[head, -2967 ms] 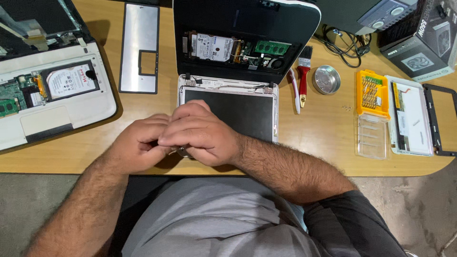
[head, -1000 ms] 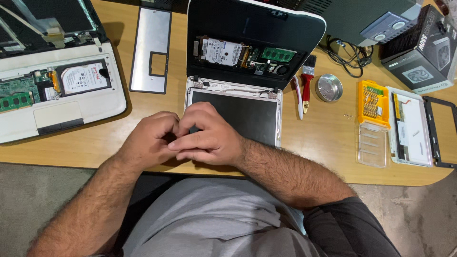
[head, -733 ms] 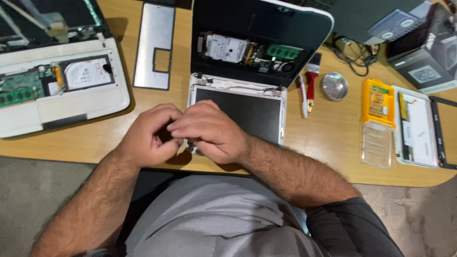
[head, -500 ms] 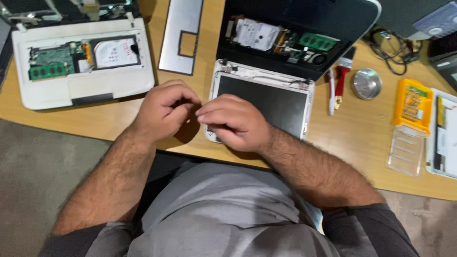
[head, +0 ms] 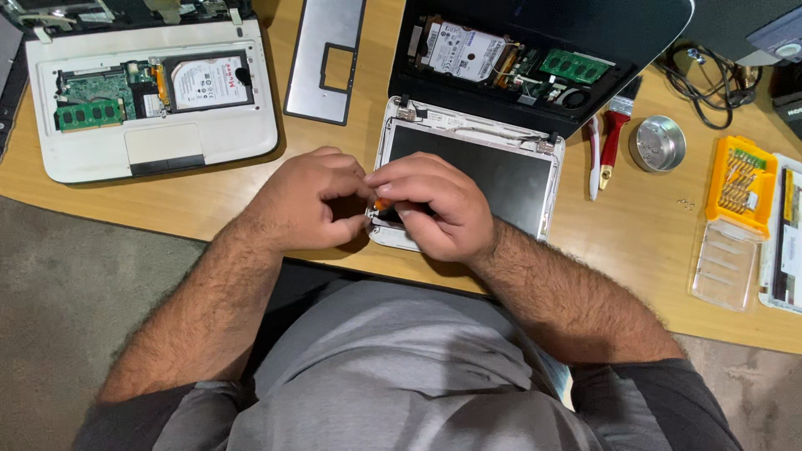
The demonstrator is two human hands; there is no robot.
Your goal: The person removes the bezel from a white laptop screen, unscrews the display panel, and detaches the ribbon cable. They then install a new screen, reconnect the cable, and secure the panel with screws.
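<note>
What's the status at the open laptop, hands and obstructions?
Both hands, left hand and right hand, pinch an orange-tipped tool at the screen panel corner. Nothing blocking.

The person wears a plain grey short-sleeved T-shirt of soft knit fabric, creased in loose folds across the belly and chest. The short sleeves end above the elbows, and the right one looks darker, almost charcoal, against the paler front. Both forearms are bare and thickly covered with dark hair from the sleeve hems down to the wrists. The left hand and the right hand are bare too, broad, with short thick fingers and hair on the backs. The wrists and fingers that show carry no covering of any kind.
</note>
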